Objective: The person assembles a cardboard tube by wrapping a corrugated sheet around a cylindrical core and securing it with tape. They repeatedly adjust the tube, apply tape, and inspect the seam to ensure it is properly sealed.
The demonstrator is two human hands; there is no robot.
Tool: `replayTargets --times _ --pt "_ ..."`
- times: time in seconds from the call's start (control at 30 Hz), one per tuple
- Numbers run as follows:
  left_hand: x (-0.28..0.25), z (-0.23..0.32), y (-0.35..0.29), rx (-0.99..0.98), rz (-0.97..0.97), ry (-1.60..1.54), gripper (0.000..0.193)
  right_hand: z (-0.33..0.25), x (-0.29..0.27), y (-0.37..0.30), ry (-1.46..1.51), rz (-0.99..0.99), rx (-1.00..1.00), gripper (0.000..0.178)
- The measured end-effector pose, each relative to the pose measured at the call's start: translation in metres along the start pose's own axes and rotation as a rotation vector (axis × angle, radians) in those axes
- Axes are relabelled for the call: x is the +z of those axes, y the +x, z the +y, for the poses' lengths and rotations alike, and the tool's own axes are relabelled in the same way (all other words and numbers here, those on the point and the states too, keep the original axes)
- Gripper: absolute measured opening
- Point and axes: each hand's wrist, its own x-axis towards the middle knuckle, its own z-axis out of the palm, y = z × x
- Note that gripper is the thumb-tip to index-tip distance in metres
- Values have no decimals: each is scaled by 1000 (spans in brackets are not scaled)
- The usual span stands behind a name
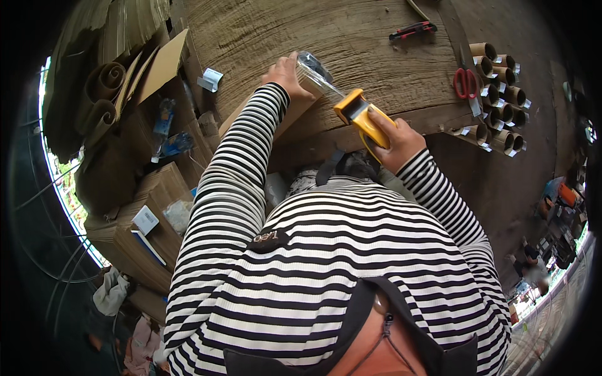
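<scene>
My left hand (286, 76) is closed around the far end of a long brown cardboard piece (300, 114), which lies tilted across the table's near edge. Shiny clear plastic (315, 65) with something dark beneath it covers the end by my fingertips. I cannot make out whether the cardboard is a box or a tube. In my right hand (400, 143) is a yellow tape dispenser (371, 125), gripped by its handle. A clear strip of tape (333, 89) runs taut from the dispenser's head to the cardboard's end.
The wooden table (251, 37) bears a red-and-black utility knife (412, 31) and red-handled scissors (465, 83). Several cardboard tubes (501, 119) with white labels stand right of it. Rolled and flat cardboard (164, 66), blue-labelled tape rolls (175, 144) and stacked cardboard (119, 241) are at left.
</scene>
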Motion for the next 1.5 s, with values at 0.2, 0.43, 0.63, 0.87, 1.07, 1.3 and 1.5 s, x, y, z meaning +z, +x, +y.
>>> replayTargets --times 0.2,0.43,0.63,0.87,1.07,1.3,1.5 --pt "1 -16 15 94 -4 -149 132 4 18 9 -149 -171 129 62" --pt "1 -46 49 216 -52 -290 133 -49 59 169 -470 -591 242 53" --pt "0 -44 34 176 -74 -251 128 -20 24 144 -317 -442 364 72" --pt "1 -48 53 144 -144 -271 136 41 52 155 -421 112 152 59" --pt "9 -53 72 176 -166 -339 131 -16 177 212 198 -110 569 40" --pt "30 -87 48 191 -126 -590 125 18 145 217 427 -151 555 83" --pt "147 -252 -24 64 -306 -1098 80 -15 116 225 134 -72 189 93"
